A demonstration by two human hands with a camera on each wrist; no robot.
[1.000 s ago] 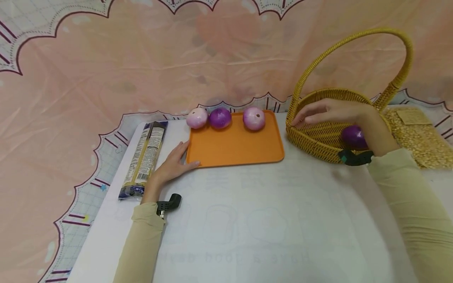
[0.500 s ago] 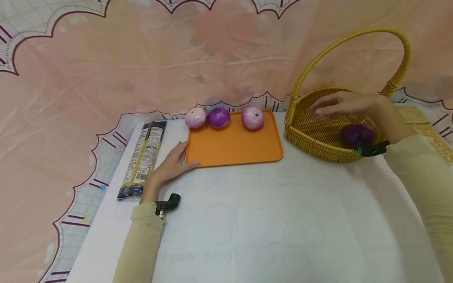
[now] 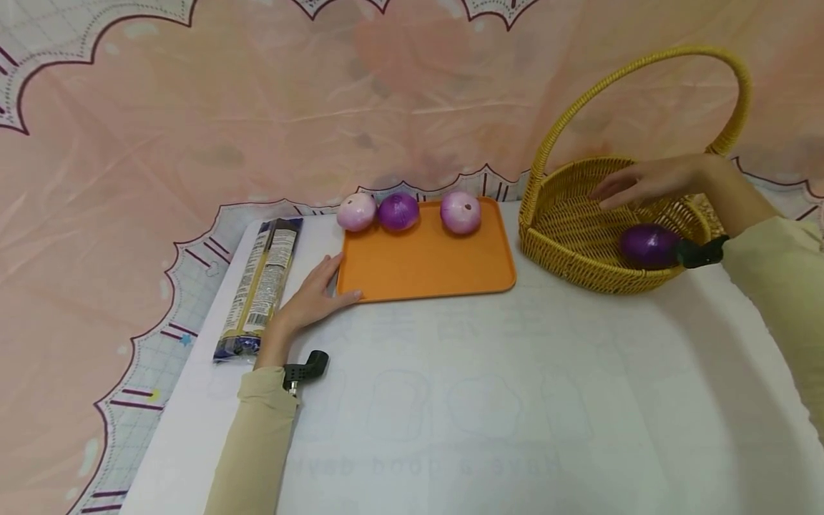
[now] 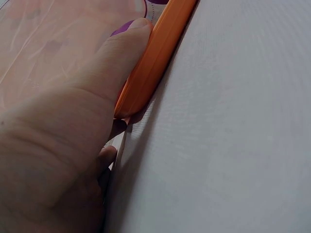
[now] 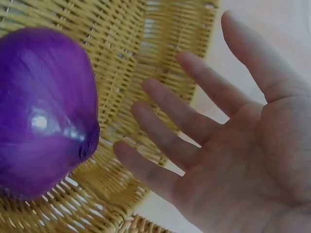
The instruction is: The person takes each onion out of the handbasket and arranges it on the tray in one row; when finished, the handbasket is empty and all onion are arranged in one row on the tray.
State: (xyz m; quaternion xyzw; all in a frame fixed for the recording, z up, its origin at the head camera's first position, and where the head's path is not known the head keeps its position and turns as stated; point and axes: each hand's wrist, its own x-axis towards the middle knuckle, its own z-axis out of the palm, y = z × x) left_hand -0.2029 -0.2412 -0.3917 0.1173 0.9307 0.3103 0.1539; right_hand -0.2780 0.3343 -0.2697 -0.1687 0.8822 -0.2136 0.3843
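Observation:
Spread straight, the fingers and thumb of my left hand [image 3: 313, 295] touch the near left corner of an orange tray [image 3: 425, 268]. In the left wrist view the thumb lies along the tray's rim [image 4: 150, 73]. Three onions stand along the tray's far side: a pale one [image 3: 357, 212], a dark purple one [image 3: 398, 212] and another pale one [image 3: 460, 212]. My right hand [image 3: 656, 180] is over a wicker basket [image 3: 573, 261], fingers spread and holding nothing. A purple onion [image 5: 46, 111] lies in the basket, apart from the fingertips in the right wrist view.
A long plastic packet with a barcode [image 3: 260, 286] lies left of the tray, beside my left wrist. The basket's tall arched handle [image 3: 644, 64] rises around my right hand. Yellow grains [image 3: 708, 207] show behind the basket's right side. A patterned cloth [image 3: 412, 93] hangs behind the white table.
My right hand has moved right and back across the basket, bringing its purple onion into fuller view. My left hand, the tray and its onions stay as they were.

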